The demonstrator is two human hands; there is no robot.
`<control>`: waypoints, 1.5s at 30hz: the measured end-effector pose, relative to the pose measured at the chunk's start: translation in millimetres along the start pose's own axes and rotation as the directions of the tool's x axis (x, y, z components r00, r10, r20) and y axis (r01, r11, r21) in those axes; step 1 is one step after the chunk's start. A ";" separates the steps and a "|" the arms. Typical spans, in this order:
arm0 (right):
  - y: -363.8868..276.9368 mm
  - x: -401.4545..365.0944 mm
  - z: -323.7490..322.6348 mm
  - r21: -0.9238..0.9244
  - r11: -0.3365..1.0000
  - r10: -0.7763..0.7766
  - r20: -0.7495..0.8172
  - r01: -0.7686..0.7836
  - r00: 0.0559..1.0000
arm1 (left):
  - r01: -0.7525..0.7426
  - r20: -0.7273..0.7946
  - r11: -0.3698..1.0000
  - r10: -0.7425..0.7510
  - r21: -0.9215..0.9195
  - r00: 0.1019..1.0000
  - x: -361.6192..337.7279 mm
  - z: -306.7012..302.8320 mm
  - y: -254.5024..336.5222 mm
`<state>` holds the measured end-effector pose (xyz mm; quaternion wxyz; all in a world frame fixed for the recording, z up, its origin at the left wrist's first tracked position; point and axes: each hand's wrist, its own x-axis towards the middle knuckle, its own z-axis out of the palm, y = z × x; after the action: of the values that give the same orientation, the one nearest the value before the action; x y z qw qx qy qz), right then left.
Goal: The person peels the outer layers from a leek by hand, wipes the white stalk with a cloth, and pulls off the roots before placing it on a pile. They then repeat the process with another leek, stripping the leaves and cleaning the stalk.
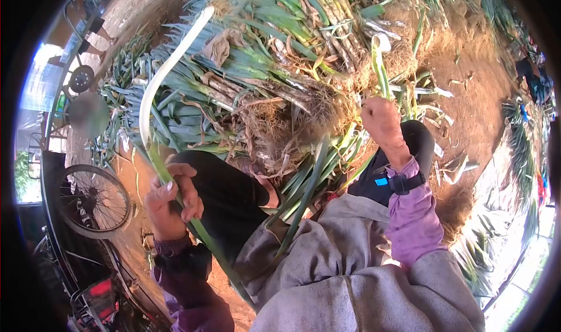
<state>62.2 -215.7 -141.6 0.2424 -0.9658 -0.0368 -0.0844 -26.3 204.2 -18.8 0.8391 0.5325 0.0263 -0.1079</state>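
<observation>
My left hand (175, 199) is closed around the green part of a long leek (168, 72). Its clean white stalk curves upward, with roots at the tip near the pile, and its green leaves hang down past my wrist. On the other side, my right hand (383, 124) makes a fist around a peeled leek leaf (378, 69), whose pale curled end sticks up above the fingers. The two pieces are well apart. Loose green leaves (307, 192) lie between my legs and partly across the cloth on my lap (345, 233).
A big heap of unpeeled leeks (274, 69) with dry, soil-covered roots (327, 110) lies in front of me. Peeled scraps (459, 168) litter the brown ground on the right. More leeks (520, 139) line the far right. A spoked wheel (94, 202) stands at the left.
</observation>
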 end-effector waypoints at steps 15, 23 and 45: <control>-71.6 16.9 100.9 0.099 0.949 -0.314 0.362 0.299 0.877 | -0.234 -0.098 0.894 0.213 -0.383 0.972 -23.1 -62.0 -34.4; -174.4 170.1 185.1 -0.067 0.878 -0.388 0.482 0.474 0.785 | -0.073 0.411 0.631 0.584 -0.772 0.700 27.4 -75.6 -53.9; -202.5 275.7 177.5 0.892 0.425 -0.413 0.345 -0.157 0.843 | 0.206 0.511 0.584 0.424 -0.785 0.747 47.0 -53.6 -48.3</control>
<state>336.4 54.9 -152.2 0.6895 -0.6639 -0.2167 0.1920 13.2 225.4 -92.3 0.9435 0.0214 -0.2583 -0.2065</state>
